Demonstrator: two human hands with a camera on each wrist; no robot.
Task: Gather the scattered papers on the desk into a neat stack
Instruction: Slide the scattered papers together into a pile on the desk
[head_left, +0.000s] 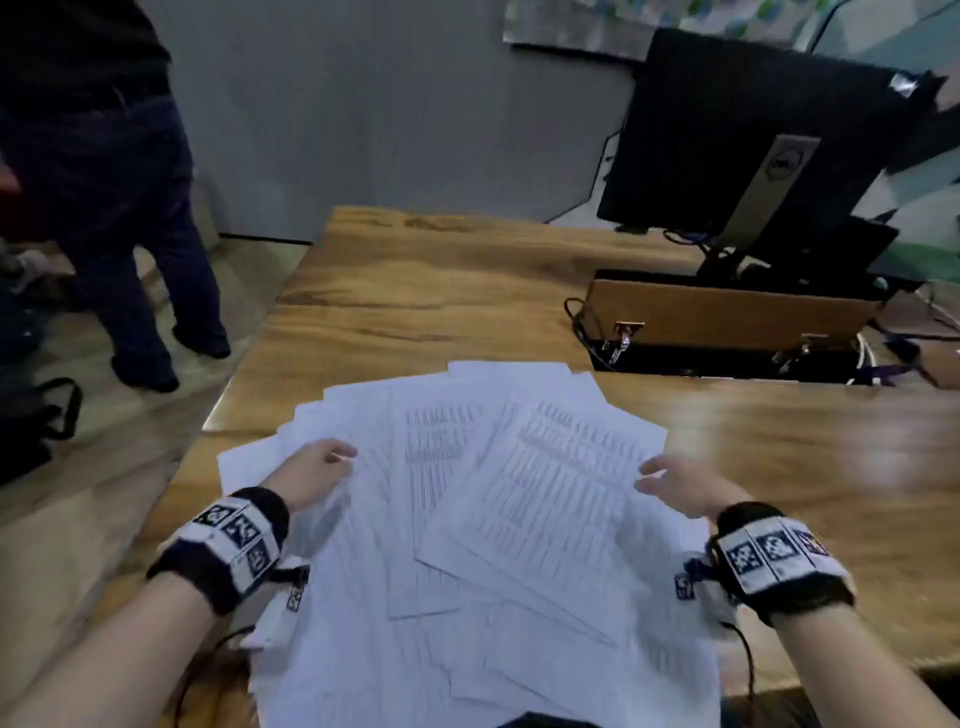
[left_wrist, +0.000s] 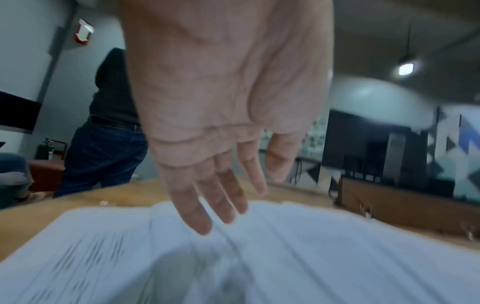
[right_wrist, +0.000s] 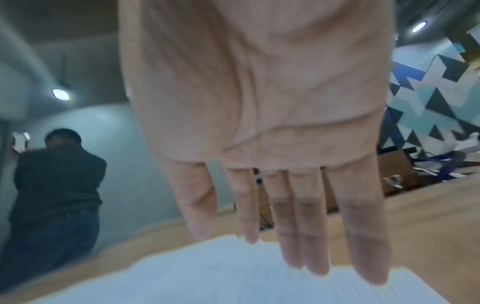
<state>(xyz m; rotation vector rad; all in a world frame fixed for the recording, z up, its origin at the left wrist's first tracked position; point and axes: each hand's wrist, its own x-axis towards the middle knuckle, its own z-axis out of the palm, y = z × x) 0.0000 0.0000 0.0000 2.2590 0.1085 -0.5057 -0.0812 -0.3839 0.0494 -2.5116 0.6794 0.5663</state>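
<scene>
Several white printed papers lie fanned and overlapping on the wooden desk, spreading from its middle to the near edge. My left hand hovers over the left side of the spread with straight fingers just above the sheets. My right hand is over the right edge of the spread, its fingers straight and slightly apart above the papers. Neither hand holds anything.
A black monitor stands at the desk's back right, behind an open cable box with wires. A person in dark trousers stands on the floor left of the desk. A black bag lies on the floor.
</scene>
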